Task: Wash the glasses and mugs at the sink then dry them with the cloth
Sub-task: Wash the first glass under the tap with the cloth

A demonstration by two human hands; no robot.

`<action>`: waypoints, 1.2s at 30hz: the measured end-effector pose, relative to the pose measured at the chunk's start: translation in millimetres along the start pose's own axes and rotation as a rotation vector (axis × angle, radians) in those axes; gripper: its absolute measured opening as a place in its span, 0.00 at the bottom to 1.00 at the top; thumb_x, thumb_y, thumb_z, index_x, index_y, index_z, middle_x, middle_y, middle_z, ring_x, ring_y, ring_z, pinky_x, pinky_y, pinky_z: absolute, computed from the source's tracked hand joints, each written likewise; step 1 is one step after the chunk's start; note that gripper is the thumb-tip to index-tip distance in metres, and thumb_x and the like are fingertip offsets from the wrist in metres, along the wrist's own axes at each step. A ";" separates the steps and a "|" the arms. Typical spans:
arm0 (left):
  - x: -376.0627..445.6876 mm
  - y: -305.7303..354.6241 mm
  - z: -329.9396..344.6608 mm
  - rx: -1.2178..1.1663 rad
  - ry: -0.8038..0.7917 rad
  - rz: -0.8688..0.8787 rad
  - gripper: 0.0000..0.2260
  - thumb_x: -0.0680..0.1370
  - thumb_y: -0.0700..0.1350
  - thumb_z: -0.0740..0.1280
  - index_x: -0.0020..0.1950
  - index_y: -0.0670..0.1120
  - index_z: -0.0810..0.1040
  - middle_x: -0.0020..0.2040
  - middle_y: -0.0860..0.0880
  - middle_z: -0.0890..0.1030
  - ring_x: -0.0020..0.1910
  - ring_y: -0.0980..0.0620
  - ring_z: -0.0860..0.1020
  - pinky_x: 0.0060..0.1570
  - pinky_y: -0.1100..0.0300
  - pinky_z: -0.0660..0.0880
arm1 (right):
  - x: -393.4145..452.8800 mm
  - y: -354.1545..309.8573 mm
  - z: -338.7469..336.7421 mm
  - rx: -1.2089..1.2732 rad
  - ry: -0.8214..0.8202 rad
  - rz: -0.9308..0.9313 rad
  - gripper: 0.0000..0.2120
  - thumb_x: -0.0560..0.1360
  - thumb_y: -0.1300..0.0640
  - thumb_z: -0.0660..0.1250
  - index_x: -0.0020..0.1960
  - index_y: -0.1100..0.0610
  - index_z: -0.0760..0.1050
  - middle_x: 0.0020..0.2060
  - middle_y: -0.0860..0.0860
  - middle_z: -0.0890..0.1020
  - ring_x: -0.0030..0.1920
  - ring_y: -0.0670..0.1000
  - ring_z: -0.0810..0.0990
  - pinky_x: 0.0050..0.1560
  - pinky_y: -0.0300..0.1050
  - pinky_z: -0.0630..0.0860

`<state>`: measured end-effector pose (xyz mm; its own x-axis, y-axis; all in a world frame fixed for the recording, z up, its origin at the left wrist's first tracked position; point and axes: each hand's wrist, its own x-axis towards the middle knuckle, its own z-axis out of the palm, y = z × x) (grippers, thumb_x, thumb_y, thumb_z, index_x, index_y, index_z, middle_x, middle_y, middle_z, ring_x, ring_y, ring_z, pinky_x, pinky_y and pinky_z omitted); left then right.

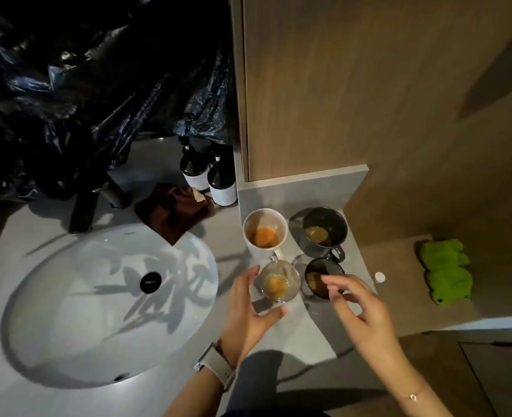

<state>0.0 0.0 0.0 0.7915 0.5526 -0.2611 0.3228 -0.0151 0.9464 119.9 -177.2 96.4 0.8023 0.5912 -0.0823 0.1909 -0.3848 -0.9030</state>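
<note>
A person stands at a grey counter (294, 335) with both arms reaching out. The left hand (248, 314), with a watch (217, 367) on its wrist, is spread wide around a clear glass (279, 282). Its fingers are on the glass's left side and its thumb is just under the near side, but I cannot tell if it has hold of the glass yet. The glass has a bit of orange-brown drink in the bottom. The right hand (366, 311) hangs over the counter with loose, bent fingers and holds nothing. Its fingertips are just above the near rim of a dark glass (321, 273), which stands right beside the clear one. A little farther back are two more cups. A white mug (265, 233) with orange drink inside is behind the clear glass, and a dark mug (324, 228) is behind the dark glass. To the left is a white sink (68, 341) with a black drain (150, 282). A brown cloth (173, 213) lies at the back edge of the sink. Behind the cloth stand two dark bottles (209, 179) with white labels. Off to the right, on a wooden shelf, sits a fluffy green cloth (447, 270), with a small white cap (379, 277) near it. Farthest back hangs shiny black plastic (98, 70).
</note>
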 end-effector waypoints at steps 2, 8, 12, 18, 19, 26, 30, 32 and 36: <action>4.8 4.9 8.0 0.114 0.004 0.049 0.42 0.64 0.63 0.78 0.73 0.56 0.63 0.68 0.53 0.71 0.67 0.50 0.73 0.64 0.47 0.75 | 3.1 0.2 -1.8 0.019 0.005 0.022 0.16 0.77 0.65 0.66 0.59 0.49 0.79 0.53 0.35 0.80 0.58 0.38 0.77 0.55 0.30 0.74; 13.7 16.8 9.0 0.234 -0.019 0.099 0.38 0.65 0.59 0.79 0.70 0.54 0.67 0.64 0.56 0.74 0.65 0.57 0.72 0.65 0.54 0.73 | 7.3 -1.7 -1.0 0.009 0.018 0.024 0.15 0.77 0.64 0.66 0.59 0.49 0.79 0.53 0.36 0.81 0.57 0.39 0.78 0.53 0.28 0.73; 8.8 21.0 -6.1 0.178 -0.005 0.135 0.34 0.64 0.54 0.81 0.66 0.59 0.70 0.61 0.57 0.77 0.62 0.61 0.75 0.60 0.62 0.75 | 6.2 -12.6 8.9 -0.001 0.019 0.039 0.16 0.77 0.66 0.66 0.58 0.47 0.79 0.52 0.35 0.80 0.56 0.37 0.77 0.51 0.26 0.72; -5.4 40.0 -78.2 0.090 0.031 0.205 0.35 0.63 0.53 0.82 0.66 0.56 0.71 0.61 0.58 0.79 0.61 0.60 0.77 0.57 0.72 0.72 | 5.2 -41.7 50.1 0.039 0.031 -0.020 0.16 0.77 0.66 0.66 0.57 0.49 0.80 0.52 0.37 0.81 0.56 0.41 0.79 0.52 0.29 0.75; -6.3 44.3 -92.1 0.090 0.043 0.224 0.34 0.63 0.53 0.81 0.66 0.55 0.72 0.61 0.58 0.79 0.61 0.60 0.77 0.58 0.72 0.72 | 5.6 -47.1 58.9 0.055 0.021 -0.027 0.15 0.77 0.66 0.66 0.58 0.49 0.80 0.53 0.38 0.81 0.57 0.42 0.79 0.52 0.29 0.74; -9.9 26.8 -210.8 0.006 0.076 0.205 0.33 0.60 0.53 0.79 0.63 0.54 0.72 0.58 0.64 0.78 0.61 0.61 0.76 0.63 0.66 0.72 | 26.8 -96.3 154.9 0.055 -0.035 -0.090 0.14 0.78 0.64 0.66 0.56 0.47 0.79 0.54 0.40 0.81 0.58 0.45 0.79 0.54 0.29 0.72; -11.5 1.9 -272.3 0.051 0.148 0.214 0.34 0.63 0.56 0.79 0.66 0.52 0.72 0.61 0.61 0.77 0.63 0.57 0.76 0.61 0.64 0.73 | 54.3 -122.7 218.1 0.062 -0.053 -0.135 0.11 0.76 0.61 0.65 0.54 0.48 0.80 0.50 0.42 0.83 0.52 0.43 0.80 0.51 0.30 0.73; -8.9 -9.5 -297.5 0.057 0.166 0.193 0.34 0.63 0.54 0.80 0.66 0.56 0.71 0.61 0.61 0.77 0.62 0.56 0.77 0.58 0.62 0.76 | 72.4 -133.7 249.8 0.076 -0.071 -0.090 0.09 0.78 0.59 0.67 0.53 0.47 0.80 0.49 0.42 0.84 0.51 0.41 0.81 0.49 0.30 0.73; 6.1 -25.9 -330.6 0.078 0.182 0.135 0.33 0.64 0.50 0.82 0.64 0.64 0.70 0.60 0.60 0.77 0.60 0.56 0.78 0.57 0.61 0.77 | 108.8 -160.4 304.8 0.201 -0.095 0.021 0.05 0.79 0.56 0.66 0.52 0.49 0.80 0.41 0.45 0.84 0.43 0.44 0.81 0.45 0.36 0.76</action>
<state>-175.1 279.3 36.8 0.7257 0.6824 -0.0874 0.2649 -0.1599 0.9509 4.2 164.8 103.8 0.7465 0.6519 -0.1331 0.0500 -0.2543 -0.9658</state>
